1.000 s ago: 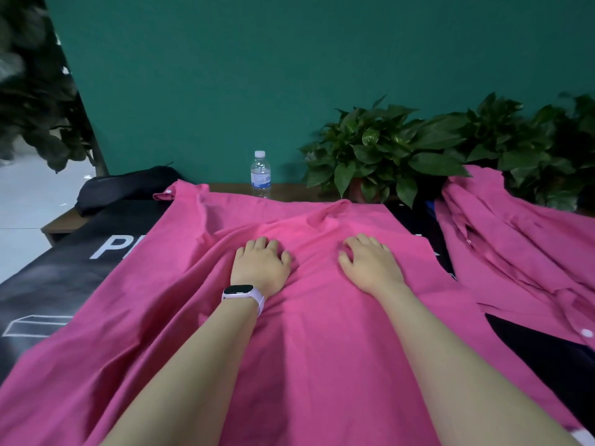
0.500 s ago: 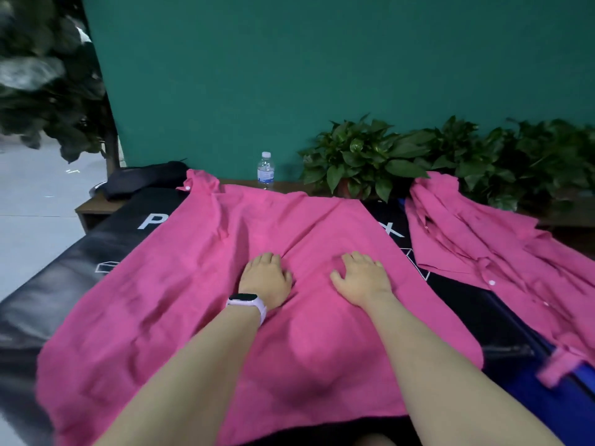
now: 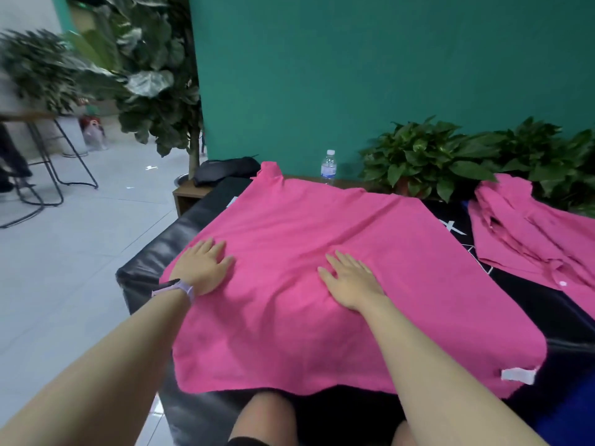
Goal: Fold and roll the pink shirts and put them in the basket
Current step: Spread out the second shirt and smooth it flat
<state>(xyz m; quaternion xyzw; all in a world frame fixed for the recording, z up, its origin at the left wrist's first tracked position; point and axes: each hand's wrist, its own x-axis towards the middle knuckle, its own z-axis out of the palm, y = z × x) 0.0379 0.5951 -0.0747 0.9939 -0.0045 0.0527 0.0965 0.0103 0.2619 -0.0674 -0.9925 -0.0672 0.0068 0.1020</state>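
We press the pink shirt (image 3: 322, 252) with left hand (image 3: 203, 268) and right hand (image 3: 351, 281) flat, fingers straight; light, limp cloth, we judge, best pinched at its edges

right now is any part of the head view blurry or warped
Head view: the big plant and stool at far left are smeared by motion blur; wide-angle lens stretches the forearms at the bottom edge; the spread shirt and both hands, left and right, are fairly sharp; lighting soft, no glare.
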